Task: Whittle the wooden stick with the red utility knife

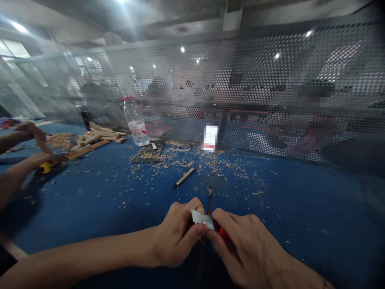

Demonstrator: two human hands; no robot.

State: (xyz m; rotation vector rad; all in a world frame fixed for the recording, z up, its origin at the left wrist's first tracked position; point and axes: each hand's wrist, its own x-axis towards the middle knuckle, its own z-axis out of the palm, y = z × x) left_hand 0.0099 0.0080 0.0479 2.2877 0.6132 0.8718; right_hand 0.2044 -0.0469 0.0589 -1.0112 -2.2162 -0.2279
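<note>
In the lower middle of the head view, my right hand is closed around a utility knife with a red handle and a wide silver blade. The blade points left, over the fingers of my left hand. A small pale wooden piece is gripped in that left hand, and only its rounded end shows behind the blade. My left thumb presses against the near side of the blade. The two hands almost meet above a dark seam in the blue tabletop. Most of the wood is hidden by fingers.
A wooden-handled carving tool lies ahead, among scattered shavings. Behind it are a dark mat, a water bottle and a white upright card or screen. A perforated metal screen borders the back. Another person's hands work near wooden strips.
</note>
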